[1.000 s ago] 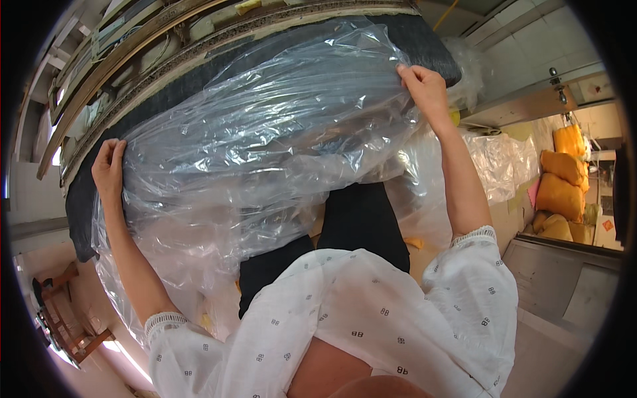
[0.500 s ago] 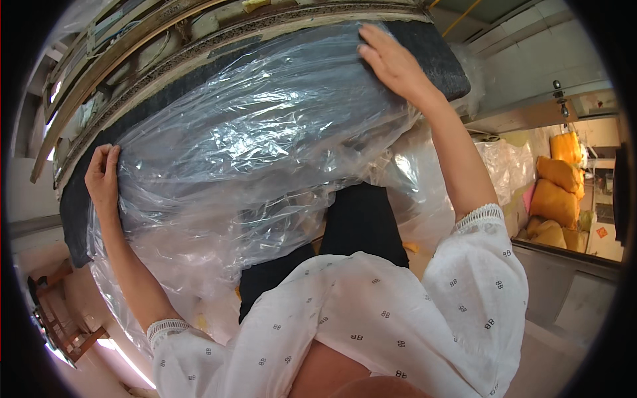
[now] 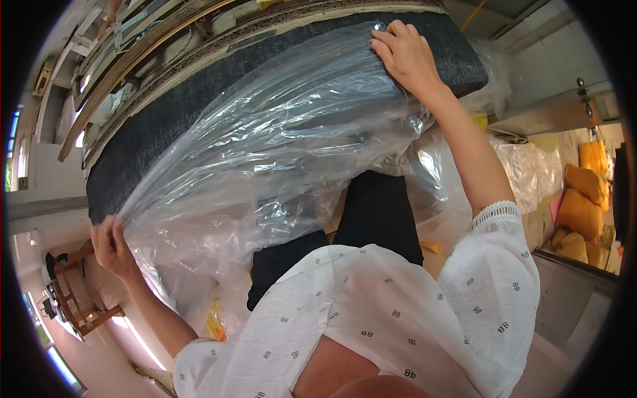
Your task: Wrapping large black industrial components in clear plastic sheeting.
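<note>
A clear, shiny plastic sheet (image 3: 298, 132) stretches over a long dark padded board (image 3: 152, 142) and hangs down over my legs. At the board's near left end, my left hand (image 3: 116, 249) pinches the sheet's edge, drawn taut in long folds toward the right. Toward the far right end, my right hand (image 3: 408, 60) is closed on the sheet's upper corner, fingers curled and the wrist over the board. Between my hands the sheet's far edge runs diagonally, and much of the board's dark surface shows beyond it.
Beyond the board runs a worn machine frame with long wooden rails (image 3: 126, 83). Stuffed orange bags (image 3: 580, 205) are piled at the right. A wooden stool-like frame (image 3: 79, 295) stands at the left. More crumpled plastic (image 3: 527, 172) lies to the right of my right arm.
My left hand has moved nearer to me, pulling the sheet's edge back and uncovering more of the dark board. My right hand's fingers have curled in on the sheet's corner.
</note>
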A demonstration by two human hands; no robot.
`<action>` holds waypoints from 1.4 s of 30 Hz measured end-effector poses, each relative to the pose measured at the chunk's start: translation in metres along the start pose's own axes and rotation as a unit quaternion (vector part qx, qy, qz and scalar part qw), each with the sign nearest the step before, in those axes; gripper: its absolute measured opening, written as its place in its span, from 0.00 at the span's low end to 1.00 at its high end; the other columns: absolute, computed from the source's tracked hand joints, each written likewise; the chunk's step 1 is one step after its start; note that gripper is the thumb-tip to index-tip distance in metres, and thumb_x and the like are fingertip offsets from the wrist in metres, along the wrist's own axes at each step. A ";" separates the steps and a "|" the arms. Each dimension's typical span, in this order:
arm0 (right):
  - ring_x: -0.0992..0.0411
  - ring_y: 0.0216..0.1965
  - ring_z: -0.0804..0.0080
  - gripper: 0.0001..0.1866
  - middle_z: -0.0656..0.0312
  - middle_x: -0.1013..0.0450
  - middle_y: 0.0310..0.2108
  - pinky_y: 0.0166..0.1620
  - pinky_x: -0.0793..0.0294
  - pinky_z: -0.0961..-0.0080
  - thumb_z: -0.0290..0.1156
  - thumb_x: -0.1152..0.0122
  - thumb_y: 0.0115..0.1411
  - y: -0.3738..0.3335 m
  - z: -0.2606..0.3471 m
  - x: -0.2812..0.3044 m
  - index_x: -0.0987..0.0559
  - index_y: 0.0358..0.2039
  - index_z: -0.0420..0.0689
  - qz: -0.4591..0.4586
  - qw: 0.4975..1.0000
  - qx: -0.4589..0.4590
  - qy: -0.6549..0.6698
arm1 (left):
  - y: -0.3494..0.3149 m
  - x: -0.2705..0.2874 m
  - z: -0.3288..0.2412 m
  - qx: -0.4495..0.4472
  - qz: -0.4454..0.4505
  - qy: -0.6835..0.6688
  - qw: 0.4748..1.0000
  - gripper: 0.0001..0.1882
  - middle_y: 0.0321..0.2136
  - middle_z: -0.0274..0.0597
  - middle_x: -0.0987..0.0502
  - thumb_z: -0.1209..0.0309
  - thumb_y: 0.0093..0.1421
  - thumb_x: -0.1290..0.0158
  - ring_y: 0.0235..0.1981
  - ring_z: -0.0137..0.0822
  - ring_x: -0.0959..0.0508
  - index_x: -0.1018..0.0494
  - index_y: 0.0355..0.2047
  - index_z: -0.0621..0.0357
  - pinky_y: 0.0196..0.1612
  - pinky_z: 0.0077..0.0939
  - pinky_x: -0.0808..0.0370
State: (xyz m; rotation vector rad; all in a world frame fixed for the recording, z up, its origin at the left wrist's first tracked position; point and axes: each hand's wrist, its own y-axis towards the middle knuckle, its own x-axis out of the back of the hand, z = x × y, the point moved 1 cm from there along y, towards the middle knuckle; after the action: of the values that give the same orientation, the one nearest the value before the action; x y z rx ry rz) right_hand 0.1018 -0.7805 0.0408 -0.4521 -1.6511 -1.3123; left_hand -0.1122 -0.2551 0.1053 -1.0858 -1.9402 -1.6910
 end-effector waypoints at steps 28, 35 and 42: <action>0.30 0.31 0.70 0.09 0.61 0.28 0.29 0.38 0.32 0.75 0.35 0.40 0.51 0.079 -0.078 -0.090 0.22 0.29 0.43 -0.174 0.891 -0.277 0.313 | 0.103 -0.183 0.108 0.301 -0.113 -0.209 0.923 0.15 0.27 0.37 0.23 0.59 0.52 0.44 0.30 0.26 0.27 0.22 0.33 0.58 0.37 0.21 0.32; 0.33 0.34 0.64 0.16 0.57 0.33 0.33 0.42 0.34 0.71 0.41 0.38 0.47 0.084 -0.084 -0.086 0.23 0.30 0.41 -0.110 0.916 -0.317 0.218 | 0.113 -0.187 0.103 0.334 -0.080 -0.115 0.932 0.19 0.22 0.36 0.24 0.54 0.46 0.41 0.26 0.30 0.27 0.23 0.29 0.58 0.34 0.22 0.32; 0.39 0.42 0.56 0.21 0.48 0.40 0.38 0.48 0.40 0.67 0.40 0.37 0.46 0.086 -0.062 -0.077 0.33 0.30 0.37 -0.169 0.910 -0.346 0.152 | 0.116 -0.182 0.102 0.312 -0.014 0.104 0.944 0.24 0.28 0.47 0.27 0.47 0.49 0.48 0.31 0.43 0.27 0.26 0.26 0.58 0.38 0.35 0.31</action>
State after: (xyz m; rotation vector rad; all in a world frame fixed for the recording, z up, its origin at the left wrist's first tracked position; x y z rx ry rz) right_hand 0.2308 -0.7855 0.0224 -0.3473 -0.9908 -2.1209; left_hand 0.1124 -0.2171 0.0346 -0.6121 -2.1265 -1.0174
